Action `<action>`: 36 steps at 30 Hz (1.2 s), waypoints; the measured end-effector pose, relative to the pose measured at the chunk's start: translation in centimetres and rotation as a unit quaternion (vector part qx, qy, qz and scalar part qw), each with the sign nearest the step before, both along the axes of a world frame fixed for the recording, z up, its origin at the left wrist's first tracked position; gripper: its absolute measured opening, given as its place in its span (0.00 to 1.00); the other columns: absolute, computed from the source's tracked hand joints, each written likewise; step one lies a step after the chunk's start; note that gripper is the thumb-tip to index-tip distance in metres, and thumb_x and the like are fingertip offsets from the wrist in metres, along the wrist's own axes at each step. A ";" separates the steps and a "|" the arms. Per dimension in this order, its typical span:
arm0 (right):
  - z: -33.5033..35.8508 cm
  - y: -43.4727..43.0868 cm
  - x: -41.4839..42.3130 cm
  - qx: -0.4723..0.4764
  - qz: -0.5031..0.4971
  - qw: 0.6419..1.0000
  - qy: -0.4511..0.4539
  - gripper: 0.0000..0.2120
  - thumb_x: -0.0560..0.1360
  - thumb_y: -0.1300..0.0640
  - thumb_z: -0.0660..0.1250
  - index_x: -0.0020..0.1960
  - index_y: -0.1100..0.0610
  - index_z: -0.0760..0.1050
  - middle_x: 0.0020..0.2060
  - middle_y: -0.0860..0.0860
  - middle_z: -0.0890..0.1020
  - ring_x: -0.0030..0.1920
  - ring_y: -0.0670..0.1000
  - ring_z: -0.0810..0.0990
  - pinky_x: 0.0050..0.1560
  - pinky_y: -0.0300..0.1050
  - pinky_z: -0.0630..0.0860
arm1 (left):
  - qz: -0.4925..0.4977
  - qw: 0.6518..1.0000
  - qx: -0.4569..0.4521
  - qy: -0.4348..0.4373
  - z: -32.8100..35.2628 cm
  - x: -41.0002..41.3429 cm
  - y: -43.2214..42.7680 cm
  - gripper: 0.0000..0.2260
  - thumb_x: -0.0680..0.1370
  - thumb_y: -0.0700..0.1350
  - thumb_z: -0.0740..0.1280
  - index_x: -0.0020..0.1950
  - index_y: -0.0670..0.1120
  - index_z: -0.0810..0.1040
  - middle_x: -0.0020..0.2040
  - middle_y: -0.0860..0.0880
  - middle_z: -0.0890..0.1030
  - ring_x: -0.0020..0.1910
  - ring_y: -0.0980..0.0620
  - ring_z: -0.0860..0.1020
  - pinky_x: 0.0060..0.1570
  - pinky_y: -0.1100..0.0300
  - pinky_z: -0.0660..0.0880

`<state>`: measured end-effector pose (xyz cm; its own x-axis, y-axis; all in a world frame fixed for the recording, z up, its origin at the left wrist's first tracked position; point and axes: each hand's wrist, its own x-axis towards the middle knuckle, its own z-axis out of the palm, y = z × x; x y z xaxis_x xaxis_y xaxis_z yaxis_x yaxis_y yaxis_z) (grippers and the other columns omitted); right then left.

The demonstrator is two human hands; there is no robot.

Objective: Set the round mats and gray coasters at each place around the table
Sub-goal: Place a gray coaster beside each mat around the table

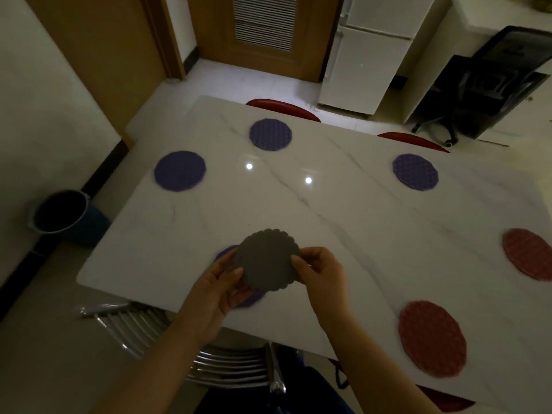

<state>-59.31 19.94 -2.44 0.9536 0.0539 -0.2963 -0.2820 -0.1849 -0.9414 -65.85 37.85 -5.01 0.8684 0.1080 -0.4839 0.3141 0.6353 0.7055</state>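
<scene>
Head camera, looking down over a white marble-veined bench (343,234) in a dim room: a person holds a gray coaster (268,259) with a scalloped edge above the near left part of the bench. The left hand (216,289) supports it from below and the side, its grip pinching the coaster's left edge with the thumb on top. The right hand (318,270) pinches the coaster's right edge between thumb and fingers. Whether one coaster or a thin stack is held cannot be told.

Directly beneath the coaster and the left hand lies a purple round mat (249,297), mostly hidden, flat on the bench near its front edge. Three more purple mats lie flat and well apart: one at the far left end (179,171), one along the far side (270,134), and one farther right along that side (415,172). Two red mats lie on the right: one near the front edge (432,338), and one at the frame's right border (528,253), partly cut off.

Two red chair backs (283,108) show beyond the far edge. A metal-slatted chair (227,366) stands at the near side below the forearms. A dark bucket (64,215) sits on the floor to the left, and a white refrigerator (367,52) stands behind.
</scene>
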 end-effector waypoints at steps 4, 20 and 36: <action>0.5 0.4 0.9 0.145 -0.053 0.983 0.099 0.02 0.75 0.60 0.67 0.46 0.58 0.77 0.40 0.54 0.84 0.41 0.51 0.85 0.38 0.40 0.81 | 0.047 0.999 0.000 0.002 0.1 -1.5 2.0 0.17 0.73 0.38 0.65 0.62 0.48 0.75 0.53 0.45 0.85 0.49 0.47 0.84 0.40 0.57 0.82; -9.2 -4.0 -0.9 -0.030 -0.140 0.962 0.233 0.08 0.75 0.62 0.66 0.54 0.62 0.76 0.47 0.58 0.80 0.47 0.57 0.81 0.38 0.46 0.80 | 0.076 0.997 -0.003 -0.007 0.2 -3.1 5.5 0.21 0.71 0.40 0.68 0.63 0.48 0.74 0.54 0.48 0.85 0.51 0.48 0.84 0.42 0.58 0.81; -7.6 -3.7 -1.2 -0.271 -0.046 0.957 0.096 0.16 0.76 0.54 0.65 0.63 0.56 0.73 0.59 0.52 0.78 0.46 0.47 0.75 0.42 0.41 0.71 | 0.049 0.999 -0.014 -0.004 -0.3 -3.5 5.5 0.20 0.71 0.39 0.68 0.62 0.49 0.76 0.55 0.47 0.85 0.52 0.46 0.83 0.42 0.57 0.82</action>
